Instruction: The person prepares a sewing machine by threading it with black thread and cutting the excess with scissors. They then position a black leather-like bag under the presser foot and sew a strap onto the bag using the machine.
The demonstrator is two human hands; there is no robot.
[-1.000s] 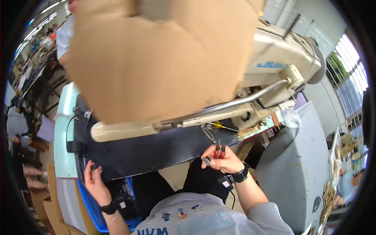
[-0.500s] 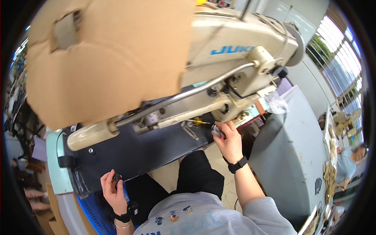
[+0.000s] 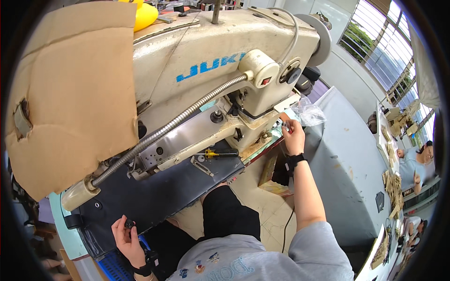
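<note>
My left hand (image 3: 125, 240) is over the near left edge of the black table mat, pinching a small black round piece (image 3: 129, 224) between thumb and fingers. My right hand (image 3: 294, 136) reaches out to the table's right end, beside the base of an industrial sewing machine (image 3: 183, 51). Its fingers are closed on a small silver and red piece (image 3: 287, 127), mostly covered by the fingertips. On the black mat (image 3: 123, 199) lie a yellow and black screwdriver (image 3: 220, 153) and a flat slotted metal plate (image 3: 201, 166).
A cardboard sheet (image 3: 77, 93) covers the machine's left part. A flexible metal lamp arm (image 3: 173, 124) crosses its front. A clear plastic bag (image 3: 310, 114) lies on the table's right end, near a grey-covered surface (image 3: 347, 178). An open carton (image 3: 272, 178) stands on the floor.
My right hand has moved away from above the mat, out to the table's right end, with the small piece. My left hand still pinches the black piece. The view has shifted.
</note>
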